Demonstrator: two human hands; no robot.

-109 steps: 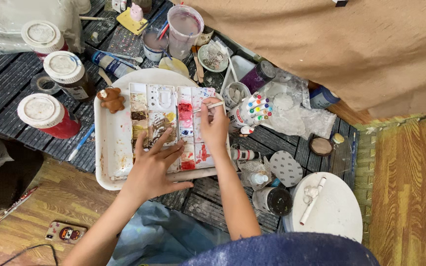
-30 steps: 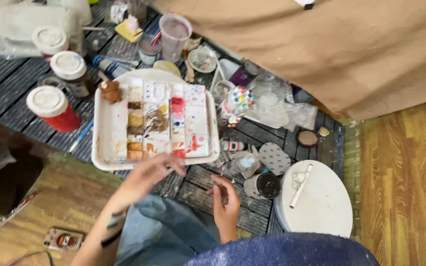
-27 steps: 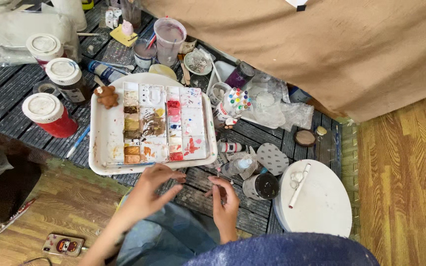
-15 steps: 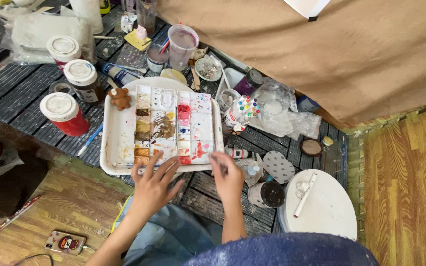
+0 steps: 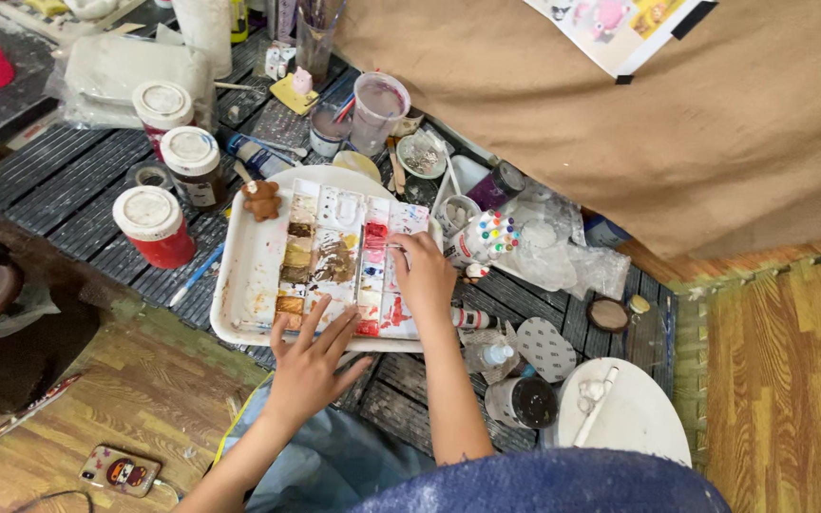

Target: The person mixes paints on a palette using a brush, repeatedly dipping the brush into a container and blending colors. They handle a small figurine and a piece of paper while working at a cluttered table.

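A paint-smeared palette (image 5: pixel 334 256) sits in a white tray (image 5: pixel 244 285) at the centre of a dark slatted table (image 5: pixel 68 190). The left hand (image 5: pixel 311 366) rests at the tray's 6 o'clock edge, fingers spread apart and flat, gripping nothing. The right hand (image 5: pixel 425 275) lies on the palette's 3 o'clock side, fingers closed on a thin brush (image 5: pixel 382 245). At 9 o'clock stands a red jar (image 5: pixel 156 226); at 12 o'clock, a clear cup (image 5: pixel 377 109). A white plate (image 5: pixel 634 418) lies at 4 o'clock.
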